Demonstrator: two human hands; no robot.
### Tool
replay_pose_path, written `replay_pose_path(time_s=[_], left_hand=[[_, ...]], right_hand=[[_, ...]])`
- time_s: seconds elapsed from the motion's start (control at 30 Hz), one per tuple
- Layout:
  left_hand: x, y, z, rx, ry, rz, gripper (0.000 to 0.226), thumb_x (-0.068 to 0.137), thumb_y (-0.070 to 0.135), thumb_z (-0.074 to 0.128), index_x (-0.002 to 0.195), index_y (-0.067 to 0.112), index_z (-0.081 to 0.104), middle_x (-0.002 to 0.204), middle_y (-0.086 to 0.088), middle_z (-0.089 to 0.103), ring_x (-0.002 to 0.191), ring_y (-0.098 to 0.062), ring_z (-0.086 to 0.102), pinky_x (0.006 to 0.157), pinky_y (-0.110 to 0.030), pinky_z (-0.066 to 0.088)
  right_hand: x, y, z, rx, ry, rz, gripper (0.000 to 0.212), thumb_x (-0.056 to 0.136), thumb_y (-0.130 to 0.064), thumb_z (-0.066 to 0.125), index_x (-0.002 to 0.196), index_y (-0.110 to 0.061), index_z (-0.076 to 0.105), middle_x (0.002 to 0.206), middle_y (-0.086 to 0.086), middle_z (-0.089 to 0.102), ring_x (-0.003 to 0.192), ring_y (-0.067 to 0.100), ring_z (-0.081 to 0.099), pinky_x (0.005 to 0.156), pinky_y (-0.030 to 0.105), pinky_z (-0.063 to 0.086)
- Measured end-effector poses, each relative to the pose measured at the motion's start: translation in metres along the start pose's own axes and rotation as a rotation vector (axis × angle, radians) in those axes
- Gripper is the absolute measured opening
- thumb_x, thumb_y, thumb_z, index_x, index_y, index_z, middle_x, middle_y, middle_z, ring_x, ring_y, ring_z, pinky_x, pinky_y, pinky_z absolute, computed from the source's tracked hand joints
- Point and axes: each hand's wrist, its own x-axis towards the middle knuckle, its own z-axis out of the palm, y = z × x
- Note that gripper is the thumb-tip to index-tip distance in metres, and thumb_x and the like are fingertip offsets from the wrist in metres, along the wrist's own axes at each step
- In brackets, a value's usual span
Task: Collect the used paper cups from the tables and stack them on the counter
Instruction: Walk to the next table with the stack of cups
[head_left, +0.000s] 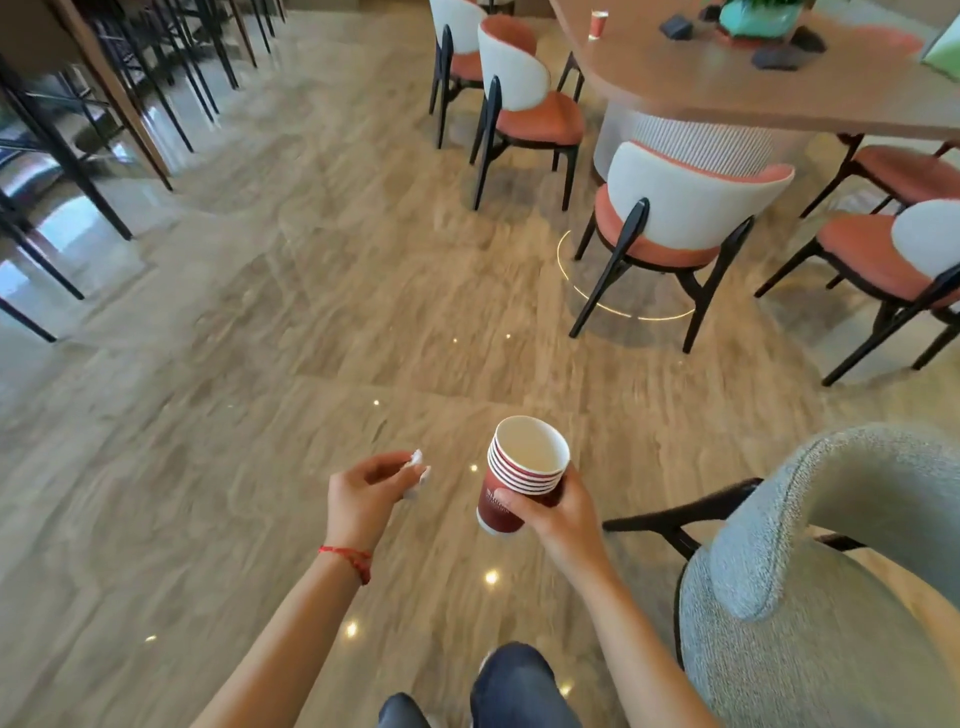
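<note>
The person is walking across the marble floor (291, 291) with the right hand (558, 512) gripping a nested stack of red paper cups (519, 475): thumb across the front wall, fingers wrapped behind, the open mouth tilting slightly toward the camera. About six rims are showing in the stack. The left hand (366, 491) is pinching a crumpled white tissue (418, 470) between curled fingers, so neither grip is free.

One more red paper cup (598, 24) is standing upright near the rounded edge of the long wooden counter (701, 88), well ahead and to the right, beyond the orange-and-white chairs (670, 218). That looks like the next one to collect.

To do this well, the stack should probably be kept close to vertical while walking, in case dregs are sitting in the top cup. On reaching the lone cup, the simplest move is likely lowering the held stack straight into it, or dropping the tissue into the top cup first to free the left hand. The grey upholstered armchair (831, 571) is crowding the right elbow, so a wide swing is worth avoiding.
</note>
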Motion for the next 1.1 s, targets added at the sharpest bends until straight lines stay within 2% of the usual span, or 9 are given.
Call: replay_pose_path(time_s=[0.13,0.3,0.43,0.63,0.73,0.87,1.03,1.1], left_hand=[[0.054,0.009,0.027,0.014,-0.003,-0.028,0.013,0.071,0.012,0.078,0.083,0.01,0.074,0.052,0.007,0.065,0.053,0.0,0.059,0.061,-0.016,0.054],[0.129,0.038,0.067,0.003,0.033,-0.02,0.011,0.072,0.011,0.077,0.082,0.011,0.074,0.055,0.004,0.065,0.059,-0.009,0.06,0.071,-0.028,0.054],[0.183,0.071,0.095,-0.006,0.059,-0.018,0.012,0.073,0.011,0.077,0.084,0.009,0.074,0.058,0.002,0.068,0.057,-0.004,0.061,0.07,-0.027,0.055],[0.261,0.109,0.128,-0.007,0.059,0.012,0.009,0.073,0.012,0.077,0.078,0.019,0.073,0.057,0.008,0.069,0.054,0.002,0.062,0.057,-0.011,0.052],[0.307,0.124,0.143,-0.019,0.038,0.011,0.008,0.074,0.01,0.076,0.078,0.016,0.072,0.054,0.007,0.067,0.053,0.0,0.061,0.058,-0.014,0.054],[0.388,0.147,0.161,-0.03,0.038,0.024,0.009,0.074,0.009,0.076,0.08,0.015,0.073,0.052,0.008,0.067,0.052,0.001,0.06,0.057,-0.013,0.053],[0.495,0.192,0.179,-0.038,0.021,0.019,0.007,0.074,0.01,0.076,0.079,0.014,0.073,0.056,0.007,0.068,0.054,-0.001,0.061,0.067,-0.022,0.055],[0.534,0.211,0.186,-0.037,0.015,0.02,0.009,0.074,0.01,0.076,0.082,0.011,0.073,0.056,0.007,0.069,0.055,-0.001,0.061,0.066,-0.021,0.055]], right_hand=[[0.061,-0.004,-0.004,-0.008,0.0,0.027,0.063,0.051,-0.037,0.084,0.108,-0.027,0.058,0.098,-0.011,0.07,0.092,-0.001,0.065,0.071,0.011,0.049],[0.159,-0.019,-0.013,-0.002,-0.023,-0.001,0.06,0.057,-0.026,0.082,0.112,-0.022,0.057,0.105,-0.005,0.068,0.094,0.001,0.065,0.073,0.012,0.049],[0.234,-0.041,-0.018,-0.01,-0.053,-0.017,0.061,0.057,-0.026,0.082,0.113,-0.02,0.058,0.104,-0.004,0.07,0.095,0.004,0.066,0.075,0.014,0.05],[0.325,-0.061,-0.015,-0.002,-0.051,-0.013,0.063,0.054,-0.032,0.084,0.112,-0.024,0.059,0.102,-0.009,0.071,0.095,0.001,0.065,0.074,0.012,0.049],[0.376,-0.068,-0.008,-0.011,-0.039,-0.011,0.064,0.049,-0.039,0.084,0.107,-0.026,0.06,0.097,-0.015,0.071,0.091,-0.001,0.065,0.071,0.011,0.049],[0.459,-0.077,0.007,-0.02,-0.037,-0.03,0.058,0.056,-0.029,0.084,0.108,-0.026,0.059,0.1,-0.01,0.07,0.095,0.001,0.065,0.075,0.013,0.05],[0.568,-0.103,0.031,-0.013,-0.027,-0.042,0.056,0.057,-0.026,0.083,0.108,-0.027,0.059,0.1,-0.013,0.071,0.096,0.003,0.065,0.075,0.013,0.049],[0.607,-0.117,0.039,-0.007,-0.021,-0.038,0.055,0.057,-0.026,0.083,0.107,-0.028,0.059,0.1,-0.014,0.071,0.096,0.003,0.065,0.075,0.014,0.05]])
